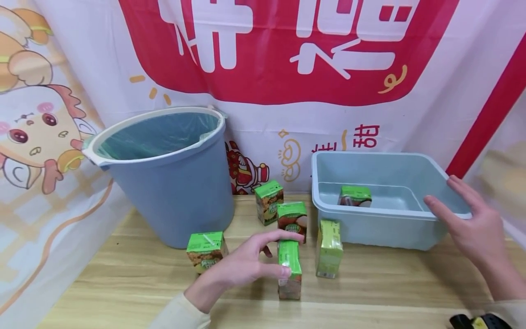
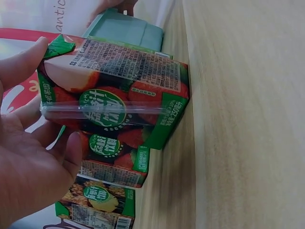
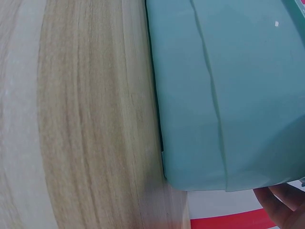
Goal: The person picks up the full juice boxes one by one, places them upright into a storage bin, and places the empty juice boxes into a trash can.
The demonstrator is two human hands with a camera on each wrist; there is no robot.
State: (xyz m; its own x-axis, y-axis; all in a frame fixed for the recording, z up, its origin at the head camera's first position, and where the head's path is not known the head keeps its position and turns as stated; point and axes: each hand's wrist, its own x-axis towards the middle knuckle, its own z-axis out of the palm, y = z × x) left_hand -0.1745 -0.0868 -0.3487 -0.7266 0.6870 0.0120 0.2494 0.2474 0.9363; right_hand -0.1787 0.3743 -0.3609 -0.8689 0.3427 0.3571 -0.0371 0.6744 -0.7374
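Note:
My left hand (image 1: 250, 258) holds a green-topped litchi juice box (image 1: 289, 260) near its top, thumb and fingers on either side. In the left wrist view this juice box (image 2: 114, 95) shows litchi pictures and a straw in clear wrap along its side. My right hand (image 1: 478, 224) grips the right-hand rim of a light blue tub (image 1: 382, 228). Inside the tub lies one green-topped juice box (image 1: 355, 195). Close behind the held box stands another litchi box (image 1: 292, 219), and a yellow-green box (image 1: 329, 249) is to its right.
A blue bin (image 1: 176, 196) with a clear liner stands at the left. By it are a pineapple juice box (image 1: 207, 251) and another (image 1: 269, 201) farther back. A printed cloth (image 1: 263, 132) hangs behind the wooden table (image 1: 361, 306). A black and yellow object (image 1: 478, 322) lies at the lower right.

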